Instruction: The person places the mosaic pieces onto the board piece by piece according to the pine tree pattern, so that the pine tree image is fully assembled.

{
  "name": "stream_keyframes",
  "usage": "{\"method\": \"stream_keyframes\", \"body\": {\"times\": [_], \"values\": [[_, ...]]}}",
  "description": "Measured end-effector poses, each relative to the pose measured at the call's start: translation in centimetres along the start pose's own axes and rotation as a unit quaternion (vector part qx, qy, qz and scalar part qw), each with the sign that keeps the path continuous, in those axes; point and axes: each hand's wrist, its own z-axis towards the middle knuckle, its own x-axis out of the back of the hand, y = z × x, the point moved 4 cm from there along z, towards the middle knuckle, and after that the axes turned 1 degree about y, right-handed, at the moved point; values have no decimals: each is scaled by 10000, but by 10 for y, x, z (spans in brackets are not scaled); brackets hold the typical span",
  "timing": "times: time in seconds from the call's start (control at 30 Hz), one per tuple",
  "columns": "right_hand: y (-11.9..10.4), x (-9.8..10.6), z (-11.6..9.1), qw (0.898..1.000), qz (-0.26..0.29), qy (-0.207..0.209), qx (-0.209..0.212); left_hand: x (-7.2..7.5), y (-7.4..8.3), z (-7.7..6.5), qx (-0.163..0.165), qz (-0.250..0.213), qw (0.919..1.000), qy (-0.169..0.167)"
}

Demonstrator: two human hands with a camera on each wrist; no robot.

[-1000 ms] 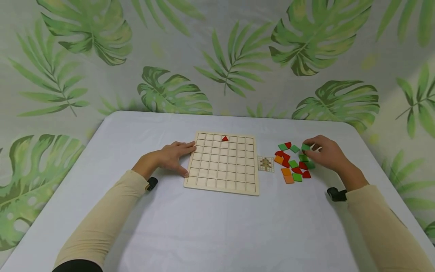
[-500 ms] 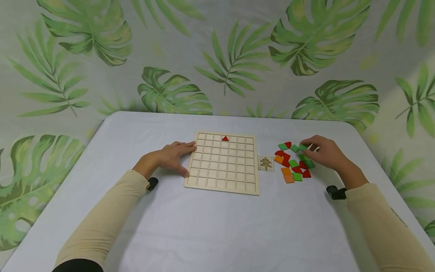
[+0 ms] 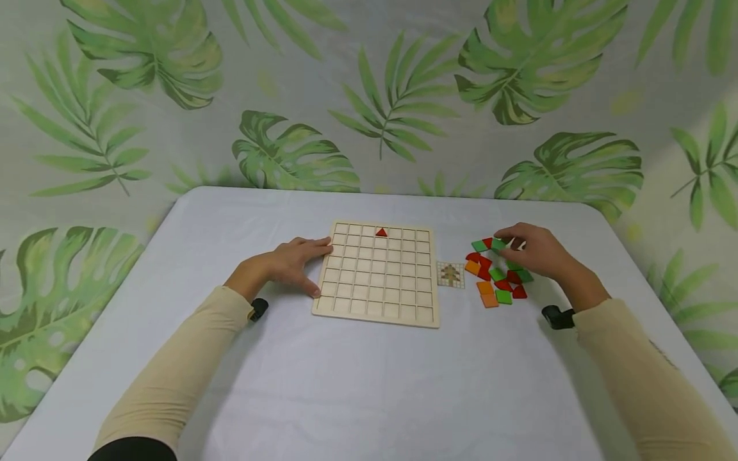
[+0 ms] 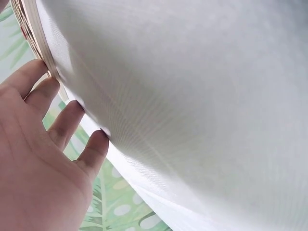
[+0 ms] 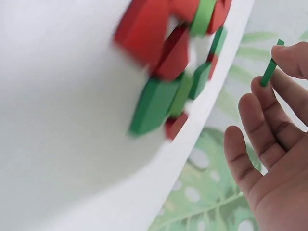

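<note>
1. Spreading at the left edge of the gridded board [image 3: 377, 282], the left hand [image 3: 288, 264] could push and jolt the red triangle [image 3: 382, 233] there.
2. Right of the card [image 3: 450, 275], loose pieces [image 3: 490, 300] could scatter if brushed.
3. Pinching a green piece [image 5: 269, 72] near them, the right hand [image 3: 536, 246] risks a fingertip slip.

No text, brand or number can be read in any view. A thin dark mark [image 3: 663, 354] runs along the outer forearm of the right sleeve [image 3: 628, 378]; it is too small to make out as lettering. The small card [image 3: 451, 274] beside the board [image 3: 377, 275] bears a printed brown, tree-like figure on a grid of fine lines.
</note>
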Motion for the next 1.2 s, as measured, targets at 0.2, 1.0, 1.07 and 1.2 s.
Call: {"method": "stream_keyframes", "body": {"times": [0.2,1.0,1.07,1.2], "values": [[-29,-8,19,9994,111,-114,291,1,-1,-2,-57,-63,10000,43],[-128,-63,90,9925,654,-727,741,1,-1,-2,30,49,10000,43],[-131,-67,92,9922,723,-756,671,1,-1,-2,15,56,10000,59],[-135,-77,97,9926,799,-773,483,1,0,-2,-15,28,10000,72]]}}
